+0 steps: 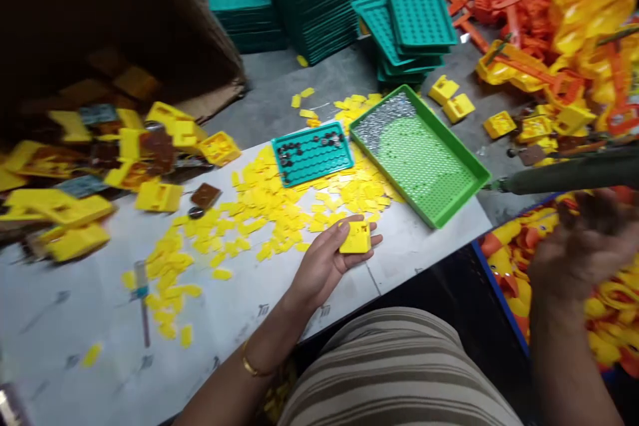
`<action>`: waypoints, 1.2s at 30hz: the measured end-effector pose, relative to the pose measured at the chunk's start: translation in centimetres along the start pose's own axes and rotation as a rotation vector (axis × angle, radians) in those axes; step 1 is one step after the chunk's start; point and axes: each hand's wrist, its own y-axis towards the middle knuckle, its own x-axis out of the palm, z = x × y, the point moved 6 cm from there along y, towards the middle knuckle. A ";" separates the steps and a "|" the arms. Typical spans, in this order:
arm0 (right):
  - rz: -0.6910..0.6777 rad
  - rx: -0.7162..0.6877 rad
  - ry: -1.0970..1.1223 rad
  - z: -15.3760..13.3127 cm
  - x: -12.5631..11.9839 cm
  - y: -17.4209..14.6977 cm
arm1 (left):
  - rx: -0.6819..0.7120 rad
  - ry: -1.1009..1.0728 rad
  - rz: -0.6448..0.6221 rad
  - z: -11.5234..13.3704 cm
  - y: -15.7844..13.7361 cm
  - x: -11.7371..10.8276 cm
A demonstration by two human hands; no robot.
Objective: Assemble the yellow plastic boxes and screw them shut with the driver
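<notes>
My left hand [322, 259] is closed on a small boxy yellow plastic part [355, 238], thumb on its near edge and fingers beneath. It is above the front edge of the white-covered table. My right hand [582, 246] is at the right, blurred, just below a dark green powered screwdriver [564, 172] whose tip points left. Whether its fingers touch the tool is unclear. Beyond the left hand lies a teal tray [314, 163] with small dark round pieces. Beside it, a green perforated tray [429, 166] holds silvery screws in its far corner.
Loose flat yellow pieces [279, 213] cover the table's middle. Yellow housings [160, 196] spill from a cardboard box [200, 20] at left. A small screwdriver [143, 306] lies nearby. Teal tray stacks [314, 6] stand behind; orange parts [519, 0] and a blue-rimmed bin [499, 296] are right.
</notes>
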 end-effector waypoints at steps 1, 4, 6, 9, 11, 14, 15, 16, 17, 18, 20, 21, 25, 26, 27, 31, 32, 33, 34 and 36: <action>-0.020 -0.057 0.034 0.3 -0.5 0.9 | -0.024 0.004 -0.016 -0.3 0.1 0.5; -0.233 -0.140 0.123 1.5 0.1 3.3 | -0.060 0.024 -0.030 -0.8 0.2 1.9; -0.362 -0.103 0.103 2.3 1.1 4.3 | -0.084 0.051 -0.016 -1.3 0.5 2.6; -0.400 -0.075 0.069 1.7 2.2 4.9 | -0.129 0.104 -0.002 -2.5 1.2 3.7; -0.280 -0.101 0.137 0.1 2.3 5.0 | -0.146 0.138 -0.008 -3.2 1.8 4.4; -0.137 -0.172 0.322 -2.7 2.8 4.5 | -0.162 0.188 -0.039 -4.0 2.6 5.4; -0.133 -0.174 0.360 -3.2 3.3 4.3 | -0.163 0.205 -0.052 -4.2 2.8 5.6; -0.144 -0.160 0.372 -3.4 3.9 4.1 | -0.164 0.220 -0.065 -4.3 3.0 5.8; -0.168 -0.130 0.358 -3.3 4.7 4.0 | -0.165 0.234 -0.074 -4.3 3.1 5.9; -0.190 -0.095 0.327 -3.0 5.5 3.8 | -0.167 0.244 -0.081 -4.4 3.1 6.0; -0.213 -0.055 0.266 -2.1 6.8 3.4 | -0.174 0.257 -0.086 -4.4 3.1 6.0; -0.216 -0.064 0.248 -1.8 7.4 3.3 | -0.177 0.260 -0.086 -4.4 3.1 6.0; -0.298 -0.047 0.127 -0.2 9.4 2.8 | -0.188 0.248 -0.093 -4.4 3.0 5.9; -0.324 -0.016 0.082 0.3 9.8 2.7 | -0.192 0.243 -0.096 -4.4 3.0 5.9; -0.341 0.014 0.045 0.7 10.1 2.7 | -0.193 0.239 -0.098 -4.4 3.0 5.9; -0.354 0.011 -0.013 1.1 10.6 2.8 | -0.190 0.227 -0.100 -4.3 3.0 5.9; -0.352 -0.008 -0.005 1.0 10.6 2.8 | -0.191 0.222 -0.097 -4.3 3.0 5.9; -0.353 -0.030 0.014 0.8 10.7 2.8 | -0.192 0.217 -0.093 -4.3 3.0 5.8; -0.354 -0.053 0.044 0.6 10.7 2.8 | -0.193 0.212 -0.089 -4.3 3.1 5.8; -0.347 -0.095 0.124 0.3 10.7 2.8 | -0.194 0.204 -0.087 -4.3 3.1 5.7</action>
